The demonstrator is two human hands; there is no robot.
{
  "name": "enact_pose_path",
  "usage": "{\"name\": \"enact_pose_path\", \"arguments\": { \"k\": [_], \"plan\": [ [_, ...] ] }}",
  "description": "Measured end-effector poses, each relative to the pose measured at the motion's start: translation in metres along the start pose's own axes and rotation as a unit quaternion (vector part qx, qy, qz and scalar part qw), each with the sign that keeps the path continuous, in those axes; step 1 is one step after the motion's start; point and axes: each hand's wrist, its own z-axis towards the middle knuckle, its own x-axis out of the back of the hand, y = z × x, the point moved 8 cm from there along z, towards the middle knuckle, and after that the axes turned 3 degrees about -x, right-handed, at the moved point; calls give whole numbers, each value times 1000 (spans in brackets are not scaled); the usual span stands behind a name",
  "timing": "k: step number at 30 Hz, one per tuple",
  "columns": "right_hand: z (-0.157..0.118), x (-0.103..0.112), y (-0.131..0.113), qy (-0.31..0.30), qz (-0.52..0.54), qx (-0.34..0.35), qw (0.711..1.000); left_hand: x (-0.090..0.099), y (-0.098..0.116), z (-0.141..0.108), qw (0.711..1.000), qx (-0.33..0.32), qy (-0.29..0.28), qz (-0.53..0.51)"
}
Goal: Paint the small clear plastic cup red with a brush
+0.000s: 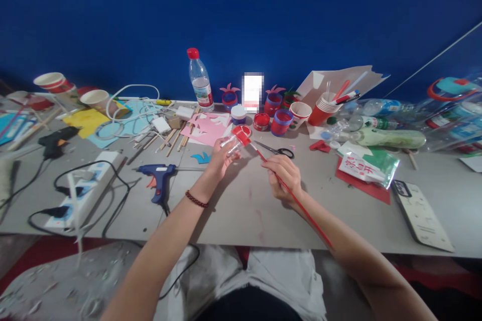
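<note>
My left hand is wrapped round a clear plastic bottle piece, tilted, with red paint on the end turned towards the right. My right hand grips a thin red paintbrush. The brush tip is at the red-painted end; whether it touches cannot be made out. Just beyond stand an open jar of red paint and a jar with a white lid. Black-handled scissors lie behind my right hand. A blue leaf-shaped cutout rests left of my left hand.
Red-and-blue painted cups stand at the back near an upright water bottle. On the left lie a blue glue gun and a corded power strip. A phone and plastic bottles lie right.
</note>
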Motion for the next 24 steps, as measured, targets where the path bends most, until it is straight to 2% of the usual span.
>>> {"name": "enact_pose_path", "arguments": {
  "k": [11, 18, 24],
  "plan": [
    [-1, -7, 2, -39, -29, -21, 999, -5, 2, -5, 997, -29, -34, 62],
    [-3, -11, 6, -54, -23, -35, 998, -4, 2, -7, 999, -7, -28, 31],
    [-2, -10, 3, -50, -15, -25, 998, 1, -5, 2, 1000, -3, -20, -14]
  ]
}}
